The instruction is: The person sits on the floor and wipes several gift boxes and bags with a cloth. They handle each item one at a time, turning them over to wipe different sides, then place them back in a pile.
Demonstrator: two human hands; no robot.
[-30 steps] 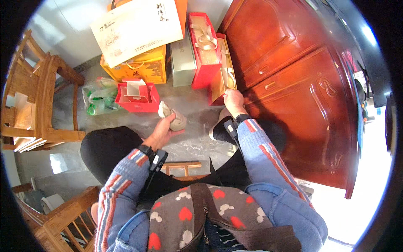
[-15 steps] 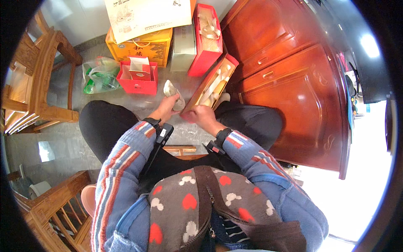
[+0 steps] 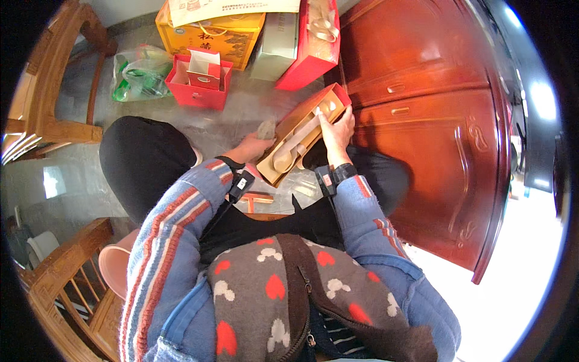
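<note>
My left hand (image 3: 252, 148) is closed on a small, pale grey, half-see-through piece (image 3: 266, 128), beside the left long side of a long red box (image 3: 309, 106). The piece is blurred, so its kind cannot be told. The box is open at the top and tilted between my knees. It has a tan cardboard inside and holds a whitish ribbon-like strip and cream rounded things (image 3: 283, 160). My right hand (image 3: 339, 131) grips the right side of the box, thumb over the rim and fingers outside.
A red paper bag (image 3: 198, 96) with a small box in it stands beyond my left knee, near a clear plastic bag (image 3: 142, 78). Behind are a yellow gift bag (image 3: 232, 39), a grey box (image 3: 274, 51) and a ribboned red box (image 3: 313, 54). A red-brown cabinet (image 3: 434, 151) stands right; wooden chairs (image 3: 66, 130) left.
My right hand has moved from the box's near end to its right side. The box has come nearer and turned. My left hand, still holding the pale piece, is now against the box's left side.
</note>
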